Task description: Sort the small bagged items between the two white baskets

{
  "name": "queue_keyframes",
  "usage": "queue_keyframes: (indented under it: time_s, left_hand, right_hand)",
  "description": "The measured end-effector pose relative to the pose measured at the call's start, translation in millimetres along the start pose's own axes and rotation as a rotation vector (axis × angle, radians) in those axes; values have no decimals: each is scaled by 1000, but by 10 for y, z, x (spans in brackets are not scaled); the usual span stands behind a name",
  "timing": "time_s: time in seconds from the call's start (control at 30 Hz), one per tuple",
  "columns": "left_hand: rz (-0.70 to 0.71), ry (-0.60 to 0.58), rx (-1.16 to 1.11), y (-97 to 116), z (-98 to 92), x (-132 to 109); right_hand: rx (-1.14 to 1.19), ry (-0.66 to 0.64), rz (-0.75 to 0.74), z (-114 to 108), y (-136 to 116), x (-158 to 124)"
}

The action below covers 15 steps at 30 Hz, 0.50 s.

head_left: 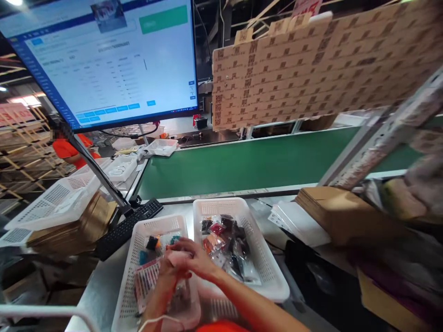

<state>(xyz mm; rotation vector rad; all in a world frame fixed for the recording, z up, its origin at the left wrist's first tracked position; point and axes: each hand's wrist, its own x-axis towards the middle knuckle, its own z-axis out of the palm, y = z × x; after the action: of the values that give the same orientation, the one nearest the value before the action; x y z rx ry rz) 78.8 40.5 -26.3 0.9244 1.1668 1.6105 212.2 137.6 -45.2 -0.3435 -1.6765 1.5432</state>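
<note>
**Two hands working over a basket of small packets**

A green conveyor belt point(249, 161) is running across the middle of the view, with a big monitor point(104, 60) hanging over its left end and a wall of brown cardboard boxes point(311, 64) standing behind it. Nearer, a pale counter point(104, 276) is carrying two white plastic baskets side by side, their rims touching or nearly so. The right basket point(270, 276) is holding a heap of small bagged items point(226, 246) in dark, red and clear wrapping. The left basket point(129, 276) is holding a few bright packets and a striped card. A black keyboard point(128, 226) is lying just left of the baskets, and a stack of flat cardboard point(332, 207) is sitting to the right. A person in an orange top point(67, 150) is standing far off at the left.

Over the left basket, the left hand point(169, 272) and the right hand point(194, 258) are meeting, both curled closed around a pale pink packet point(176, 258), which is being held just above the basket's contents.
</note>
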Motion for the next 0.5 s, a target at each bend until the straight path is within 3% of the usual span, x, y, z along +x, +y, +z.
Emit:
queue_keyframes:
  time_s: [0.07, 0.27, 0.37, 0.5]
  left_hand:
    - [21, -36, 48, -60, 121, 2]
    - [-34, -81, -214, -141, 273, 55]
    - [20, -155, -211, -214, 283, 113]
    - [59, -247, -180, -384, 272, 209]
  right_hand:
    - [-89, -2, -12, -133, -56, -100]
    - [166, 375, 137, -464, -98, -350]
    - [301, 390, 286, -499, 0, -438]
    - [313, 392, 362, -504, 52, -504]
